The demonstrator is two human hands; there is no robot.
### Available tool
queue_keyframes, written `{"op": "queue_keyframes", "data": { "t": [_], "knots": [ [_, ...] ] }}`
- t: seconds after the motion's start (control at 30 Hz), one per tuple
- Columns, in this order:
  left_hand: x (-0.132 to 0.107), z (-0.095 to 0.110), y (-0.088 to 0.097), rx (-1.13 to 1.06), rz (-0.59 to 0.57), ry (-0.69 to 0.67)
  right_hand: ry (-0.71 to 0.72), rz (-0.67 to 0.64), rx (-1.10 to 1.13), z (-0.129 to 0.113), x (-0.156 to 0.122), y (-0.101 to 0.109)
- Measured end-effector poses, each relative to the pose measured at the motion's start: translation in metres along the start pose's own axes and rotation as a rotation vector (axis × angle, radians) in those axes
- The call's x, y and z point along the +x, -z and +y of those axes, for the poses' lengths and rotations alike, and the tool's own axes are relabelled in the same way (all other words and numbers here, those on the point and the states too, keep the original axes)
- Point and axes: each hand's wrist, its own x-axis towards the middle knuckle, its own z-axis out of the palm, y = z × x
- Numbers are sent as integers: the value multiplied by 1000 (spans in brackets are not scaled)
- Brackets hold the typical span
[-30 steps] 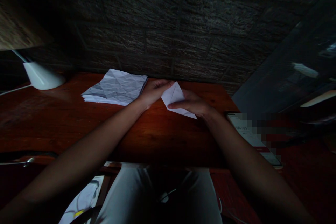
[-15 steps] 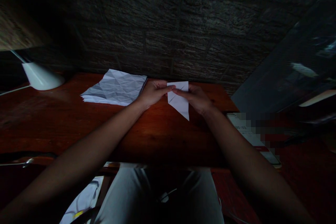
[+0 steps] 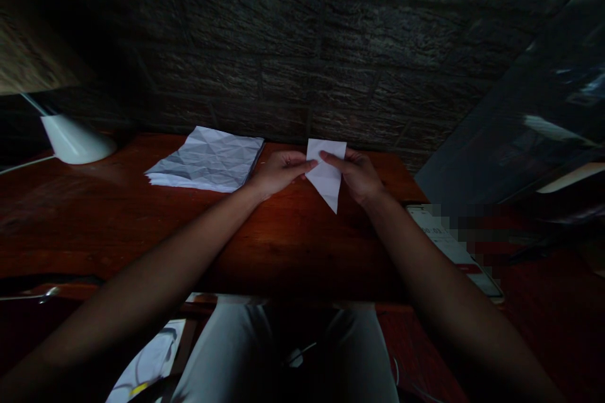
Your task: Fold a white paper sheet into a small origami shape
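Observation:
A small piece of folded white paper (image 3: 328,177) is held up between my two hands, its lower end tapering to a point. My left hand (image 3: 280,173) pinches its left edge, thumb on the near face and fingers behind. From the other side, my right hand (image 3: 358,175) grips the right edge, its thumb lying across the front. Left of my left hand lies a stack of creased white sheets (image 3: 208,160) on the wooden table (image 3: 283,245).
At the far left stands a lamp with a white base (image 3: 78,141). A phone-like device with a lit screen (image 3: 442,236) lies beside my right forearm, partly blurred out. Behind the table rises a dark brick wall (image 3: 293,69); a grey panel (image 3: 482,119) leans at the right.
The folded paper has turned slightly and shifted a little right and up in my hands. My left thumb has slid toward its left edge. The stack stays in place.

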Motion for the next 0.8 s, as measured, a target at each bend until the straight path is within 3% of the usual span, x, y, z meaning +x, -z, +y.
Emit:
{"op": "queue_keyframes", "data": {
  "t": [0.17,0.33,0.5,0.63,0.8],
  "knots": [
    [1,-4,-1,-38,27,-27,-19,-8,68,3,1,-2],
    [5,-6,-2,-27,-8,-115,-35,-2,62,5,2,-4],
    [4,-4,-5,-1,-80,-119,-16,44,45,5,4,-3],
    [3,-6,-4,34,-111,-121,21,3,25,7,5,-1],
    [0,-2,-2,-14,-120,-226,-8,-55,0,4,5,0]
  ]
}}
